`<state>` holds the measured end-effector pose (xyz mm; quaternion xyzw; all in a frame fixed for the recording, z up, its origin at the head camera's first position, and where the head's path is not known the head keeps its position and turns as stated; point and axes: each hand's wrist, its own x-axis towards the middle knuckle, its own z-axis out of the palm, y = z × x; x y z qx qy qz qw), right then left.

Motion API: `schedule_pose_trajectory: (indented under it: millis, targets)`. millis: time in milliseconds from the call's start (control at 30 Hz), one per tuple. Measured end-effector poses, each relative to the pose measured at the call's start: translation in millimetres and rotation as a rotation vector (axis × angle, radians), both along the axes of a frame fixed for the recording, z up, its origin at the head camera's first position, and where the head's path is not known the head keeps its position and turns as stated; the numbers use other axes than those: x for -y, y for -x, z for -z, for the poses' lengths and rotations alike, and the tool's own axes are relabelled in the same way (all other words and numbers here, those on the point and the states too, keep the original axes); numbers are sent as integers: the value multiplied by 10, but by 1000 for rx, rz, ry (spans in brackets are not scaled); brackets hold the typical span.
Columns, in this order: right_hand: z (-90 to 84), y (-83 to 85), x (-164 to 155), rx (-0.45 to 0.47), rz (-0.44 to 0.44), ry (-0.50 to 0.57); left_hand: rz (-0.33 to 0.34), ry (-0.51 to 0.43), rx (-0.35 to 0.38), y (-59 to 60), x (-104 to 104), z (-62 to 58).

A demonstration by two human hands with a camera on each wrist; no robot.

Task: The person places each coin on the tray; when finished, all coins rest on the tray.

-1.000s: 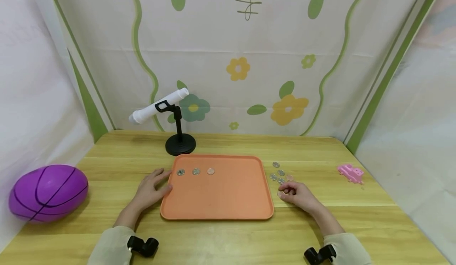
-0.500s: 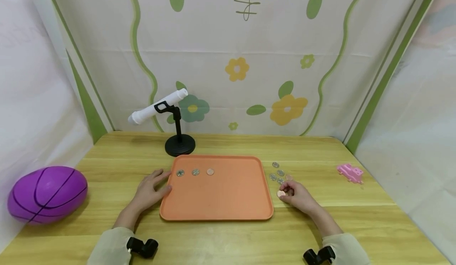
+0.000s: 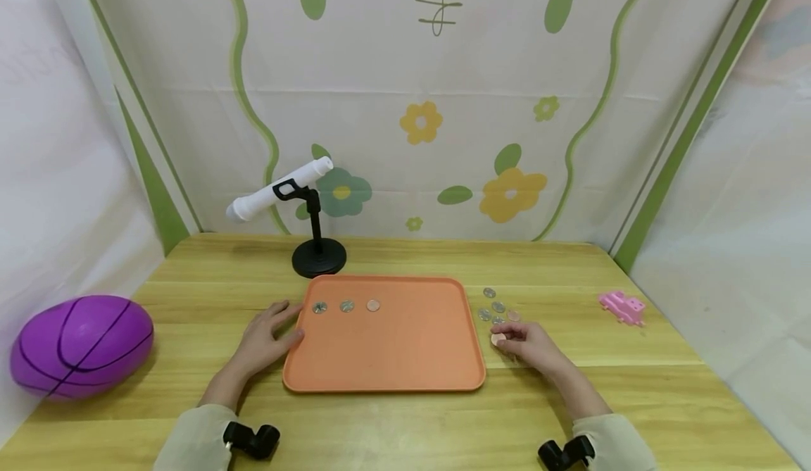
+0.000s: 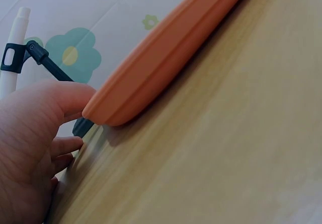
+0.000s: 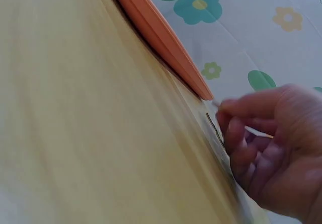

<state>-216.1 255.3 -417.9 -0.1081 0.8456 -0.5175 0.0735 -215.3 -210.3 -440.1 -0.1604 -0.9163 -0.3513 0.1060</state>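
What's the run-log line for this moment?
right hand: pinches coin | left hand: rests on tray edge | three coins in tray

Tray (image 3: 393,358) sits btwn both hands on the counter (image 3: 393,422). Left hand (image 3: 266,337) touches the tray's left edge; three coins (image 3: 346,306) in a row inside the tray, just right of that hand's fingertips. Stand w/ tube (image 3: 313,246) is behind the left hand, past the tray's far left corner. Ball (image 3: 79,344) well off to that hand's left. Right hand (image 3: 529,344) is just right of the tray, coin (image 3: 498,339) at its fingertips, loose coins (image 3: 497,308) right behind it. Toy (image 3: 624,308) farther right.
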Motion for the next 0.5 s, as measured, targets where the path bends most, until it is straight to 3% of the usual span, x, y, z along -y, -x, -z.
schedule_pose_trajectory:
  millis: [200, 500]
  targets:
    - [-170, 81, 101, 84, 30, 125, 1, 5, -10, 3, 3, 9]
    - [-360, 189, 478, 30, -24, 261, 3, 6, -15, 3, 5, 4]
